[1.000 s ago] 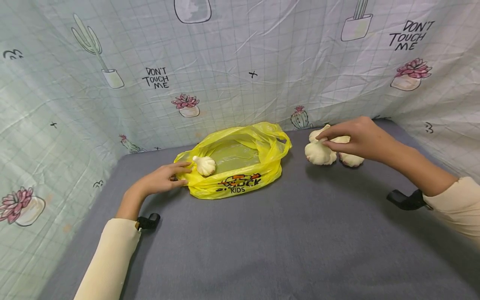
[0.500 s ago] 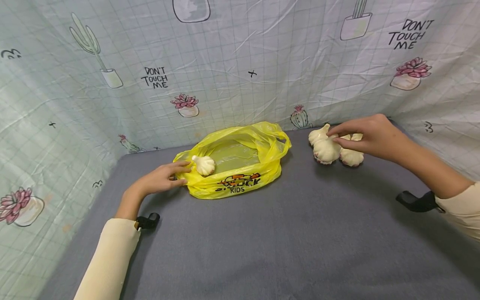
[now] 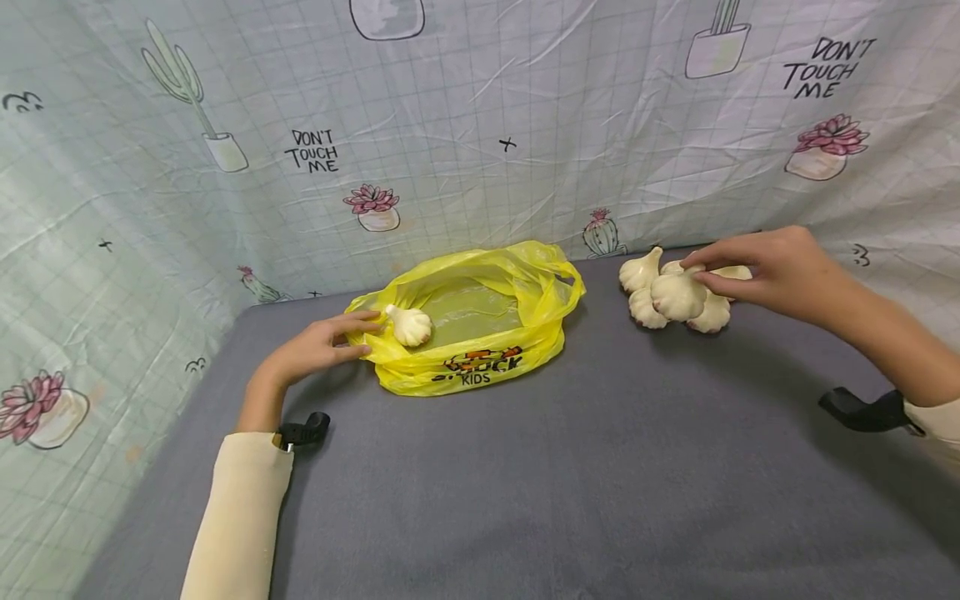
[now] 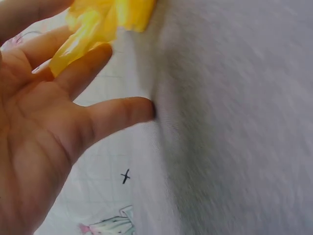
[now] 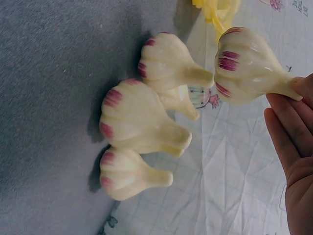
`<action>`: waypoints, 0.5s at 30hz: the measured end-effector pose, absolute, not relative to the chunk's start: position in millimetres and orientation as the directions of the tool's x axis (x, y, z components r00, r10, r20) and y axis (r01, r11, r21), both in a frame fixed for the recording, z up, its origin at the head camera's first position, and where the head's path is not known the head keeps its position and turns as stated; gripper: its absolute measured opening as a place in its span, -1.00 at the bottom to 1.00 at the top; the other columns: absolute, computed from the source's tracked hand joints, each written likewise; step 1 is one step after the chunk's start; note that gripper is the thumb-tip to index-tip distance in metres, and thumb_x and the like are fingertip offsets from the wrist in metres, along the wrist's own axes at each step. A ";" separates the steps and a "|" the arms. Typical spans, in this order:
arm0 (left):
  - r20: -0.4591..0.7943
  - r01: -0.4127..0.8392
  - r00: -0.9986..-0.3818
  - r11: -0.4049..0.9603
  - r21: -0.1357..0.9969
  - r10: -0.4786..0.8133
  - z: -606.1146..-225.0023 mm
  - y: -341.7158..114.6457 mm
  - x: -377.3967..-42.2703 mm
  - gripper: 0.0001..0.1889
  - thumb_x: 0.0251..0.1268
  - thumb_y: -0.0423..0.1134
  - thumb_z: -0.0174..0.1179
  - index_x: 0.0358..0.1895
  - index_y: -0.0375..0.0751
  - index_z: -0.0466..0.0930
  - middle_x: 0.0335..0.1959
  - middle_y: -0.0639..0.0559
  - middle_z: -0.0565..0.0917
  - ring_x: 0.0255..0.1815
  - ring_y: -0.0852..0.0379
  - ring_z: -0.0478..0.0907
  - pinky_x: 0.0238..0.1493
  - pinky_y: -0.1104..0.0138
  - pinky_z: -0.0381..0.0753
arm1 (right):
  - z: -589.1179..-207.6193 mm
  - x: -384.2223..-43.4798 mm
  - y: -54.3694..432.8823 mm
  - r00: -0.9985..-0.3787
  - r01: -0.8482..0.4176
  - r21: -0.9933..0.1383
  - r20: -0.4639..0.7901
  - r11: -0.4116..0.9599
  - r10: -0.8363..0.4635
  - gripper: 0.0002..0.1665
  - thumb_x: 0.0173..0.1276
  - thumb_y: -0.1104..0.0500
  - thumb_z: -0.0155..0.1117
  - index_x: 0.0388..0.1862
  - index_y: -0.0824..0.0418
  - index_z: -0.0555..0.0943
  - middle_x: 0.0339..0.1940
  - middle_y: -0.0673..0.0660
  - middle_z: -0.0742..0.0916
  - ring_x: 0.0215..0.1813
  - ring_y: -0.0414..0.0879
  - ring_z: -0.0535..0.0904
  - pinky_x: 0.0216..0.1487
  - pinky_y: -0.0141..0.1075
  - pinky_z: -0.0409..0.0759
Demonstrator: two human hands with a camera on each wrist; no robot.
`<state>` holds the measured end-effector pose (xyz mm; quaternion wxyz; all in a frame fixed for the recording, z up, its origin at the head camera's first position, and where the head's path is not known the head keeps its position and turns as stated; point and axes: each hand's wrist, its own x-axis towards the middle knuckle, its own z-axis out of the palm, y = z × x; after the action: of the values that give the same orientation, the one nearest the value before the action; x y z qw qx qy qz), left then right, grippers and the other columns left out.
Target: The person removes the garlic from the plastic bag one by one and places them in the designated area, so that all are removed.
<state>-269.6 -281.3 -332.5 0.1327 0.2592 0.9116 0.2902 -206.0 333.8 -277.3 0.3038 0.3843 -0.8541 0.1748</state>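
My right hand (image 3: 783, 267) pinches a cream garlic bulb (image 5: 249, 66) with purple streaks by its stem, thumb against fingertips. In the right wrist view this bulb hangs above the grey surface, beside several other garlic bulbs (image 5: 139, 117) grouped there. In the head view it overlaps the group at the back right. My left hand (image 3: 311, 350) rests at the left end of a yellow plastic bag (image 3: 498, 367), fingers loosely extended and touching its rim. Its thumb (image 4: 122, 111) stands apart from the plastic. Another garlic bulb (image 3: 411, 326) lies at the bag's left, just inside its front rim.
The bag lies with its mouth spread wide, a loop handle on its right side. A grey cloth (image 3: 517, 475) covers the table. Behind and at both sides hangs a pale printed curtain (image 3: 450, 125), close behind the bag and bulbs.
My right hand has moved to the right with the garlic bulb, uncovering bulbs at the left of the group. My left hand and the bag stay nearly in place.
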 end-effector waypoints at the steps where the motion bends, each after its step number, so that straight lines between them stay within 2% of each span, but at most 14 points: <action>1: -0.096 0.374 -0.837 0.691 0.619 0.539 -332.3 -281.5 -269.9 -0.49 0.51 -0.09 0.20 0.44 -0.15 0.48 0.60 -0.03 0.25 0.62 -0.18 0.06 0.46 -0.18 0.21 | -277.3 -205.4 335.5 -0.522 -0.761 -0.066 0.653 0.645 -0.549 -0.78 0.40 -0.01 0.40 -0.17 0.08 0.83 -0.30 -0.01 0.84 -0.55 -0.50 0.34 -0.57 -0.52 0.27; 3: -0.106 0.341 -0.846 0.683 0.646 0.523 -331.5 -281.5 -270.3 -0.48 0.51 -0.08 0.21 0.44 -0.13 0.48 0.60 0.01 0.26 0.63 -0.15 0.06 0.48 -0.15 0.18 | -277.2 -204.2 338.8 -0.525 -0.756 -0.063 0.653 0.651 -0.547 -0.74 0.43 -0.04 0.37 -0.17 0.10 0.83 -0.29 0.01 0.84 -0.54 -0.50 0.37 -0.57 -0.53 0.28; 5: -0.111 0.326 -0.849 0.678 0.659 0.516 -330.8 -280.9 -270.9 -0.48 0.50 -0.06 0.21 0.44 -0.11 0.48 0.60 0.04 0.25 0.63 -0.13 0.06 0.50 -0.14 0.14 | -276.7 -202.2 342.2 -0.544 -0.735 -0.064 0.650 0.675 -0.531 -0.78 0.39 0.01 0.40 -0.17 0.11 0.83 -0.30 0.03 0.84 -0.51 -0.54 0.41 -0.56 -0.52 0.32; 7: -0.116 0.314 -0.852 0.676 0.666 0.510 -330.6 -280.5 -271.3 -0.48 0.50 -0.05 0.21 0.44 -0.10 0.49 0.60 0.05 0.25 0.63 -0.12 0.06 0.51 -0.14 0.13 | -275.9 -199.6 345.7 -0.568 -0.711 -0.071 0.644 0.700 -0.512 -0.84 0.29 0.14 0.48 -0.16 0.11 0.83 -0.31 0.04 0.84 -0.46 -0.58 0.45 -0.54 -0.52 0.35; 10: -0.124 0.302 -0.854 0.675 0.673 0.505 -331.0 -280.8 -271.0 -0.48 0.50 -0.05 0.21 0.44 -0.09 0.48 0.60 0.06 0.25 0.63 -0.12 0.05 0.51 -0.15 0.12 | -274.4 -196.3 350.1 -0.604 -0.672 -0.080 0.633 0.736 -0.484 -0.73 0.15 0.29 0.52 -0.16 0.07 0.83 -0.32 0.01 0.84 -0.42 -0.63 0.46 -0.51 -0.52 0.38; 15: -0.125 0.303 -0.852 0.675 0.673 0.508 -332.6 -282.5 -270.6 -0.48 0.50 -0.06 0.21 0.44 -0.11 0.48 0.59 0.04 0.26 0.63 -0.13 0.04 0.52 -0.15 0.11 | -272.7 -195.8 356.4 -0.597 -0.669 -0.057 0.635 0.741 -0.490 -0.73 0.15 0.31 0.50 -0.17 0.06 0.84 -0.32 0.01 0.83 -0.56 -0.53 0.34 -0.59 -0.50 0.25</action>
<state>-270.6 -282.5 -332.6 0.1527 0.2246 0.9024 0.3346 -195.8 356.4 -272.7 0.3057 0.3286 -0.8816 0.1460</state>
